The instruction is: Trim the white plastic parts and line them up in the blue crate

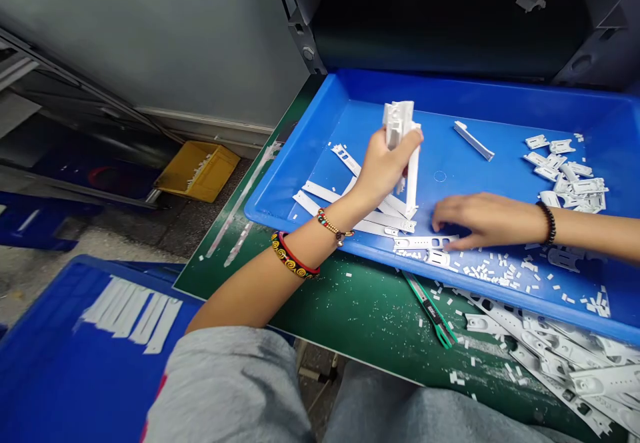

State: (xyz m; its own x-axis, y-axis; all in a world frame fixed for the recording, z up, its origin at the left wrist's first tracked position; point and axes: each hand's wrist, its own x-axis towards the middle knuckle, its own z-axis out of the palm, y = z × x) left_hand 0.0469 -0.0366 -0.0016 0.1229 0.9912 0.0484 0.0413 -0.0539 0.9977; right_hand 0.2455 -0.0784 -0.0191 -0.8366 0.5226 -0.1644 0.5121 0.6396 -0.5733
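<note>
Green tabletop partly hidden, white strips half-masked by left hand

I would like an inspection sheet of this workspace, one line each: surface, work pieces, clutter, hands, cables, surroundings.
Surface: green tabletop, scattered with white flecks; a blue tray on it.
Work pieces: white bundle in the left hand; white strips and a heap of short white pieces in the tray.
Clutter: small white offcuts near the tray's front; green cutter on the tabletop; white parts piled at lower right.
Hands: left hand closed around the bundle; right hand low over the tray, at a perforated strip, contact unclear.
Cables: nothing seen.
Surroundings: yellow bin with white pieces inside, at left; flat white strips in a row on a blue surface, lower left; dark panel behind the tray.
</note>
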